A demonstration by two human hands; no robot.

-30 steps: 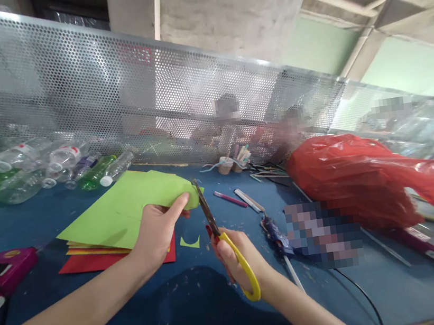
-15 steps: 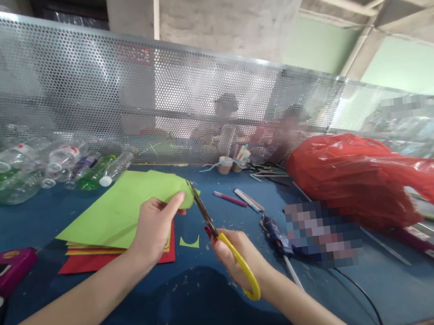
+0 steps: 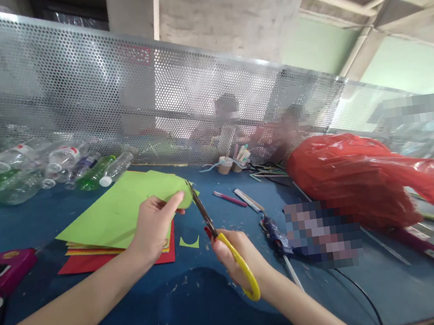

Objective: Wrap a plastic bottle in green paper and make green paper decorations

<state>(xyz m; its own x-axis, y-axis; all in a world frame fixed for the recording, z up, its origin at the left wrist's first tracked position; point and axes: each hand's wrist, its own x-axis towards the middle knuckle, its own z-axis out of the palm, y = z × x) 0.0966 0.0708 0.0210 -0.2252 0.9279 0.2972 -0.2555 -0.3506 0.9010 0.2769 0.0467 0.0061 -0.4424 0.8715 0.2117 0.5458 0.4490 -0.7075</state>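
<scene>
My left hand (image 3: 155, 221) pinches a small piece of green paper (image 3: 185, 199) between thumb and fingers. It is held above a stack of coloured sheets, with green paper (image 3: 107, 211) on top and yellow and red sheets (image 3: 94, 263) below. Yellow-handled scissors (image 3: 235, 256) are gripped in my right hand (image 3: 240, 258), their blades pointing up and away along the right edge of the small piece. A curved green offcut (image 3: 189, 242) lies on the blue table (image 3: 172, 307) between my hands.
Several plastic bottles (image 3: 60, 161) lie at the back left. A purple power strip (image 3: 11, 269) is at the left edge. To the right are a blue glue gun (image 3: 277, 237) with its black cable, a pink pen (image 3: 230, 199) and a large red plastic bag (image 3: 355, 176). Behind stands a perforated metal screen (image 3: 91, 88).
The scissor blades have shifted slightly along the right edge of the small green piece, whose edge now looks rounder. Both hands stay nearly in place.
</scene>
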